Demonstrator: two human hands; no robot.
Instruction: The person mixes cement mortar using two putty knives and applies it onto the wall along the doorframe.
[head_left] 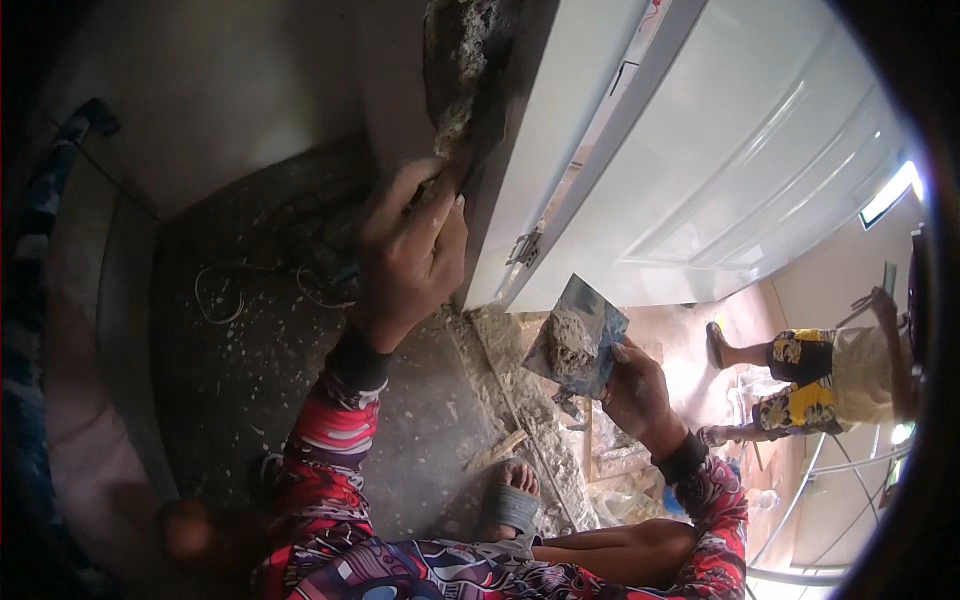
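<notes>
At the far left, a blue-and-white patterned cloth [28, 310] hangs beside the grey floor [215, 400], where a loop of thin cord [238, 310] lies toward the back edge. The left hand [415, 250] is raised, fingers curled and drawn together, at the lower end of a rough mortar strip [468, 50] in the wall (too dark there to tell what, if anything, it pinches). A short wood piece [497, 450] lies near the floor's broken right edge, behind a sandalled foot [515, 500]. Next stands the white door frame [555, 130], its hinge [524, 249] low down. Then comes a dark square plate [583, 293], a mortar lump [572, 345] at its middle; the right hand [637, 395] pinches its lower right edge, beneath the white door [740, 170]. Farthest right, another person [835, 375] stands well apart.
</notes>
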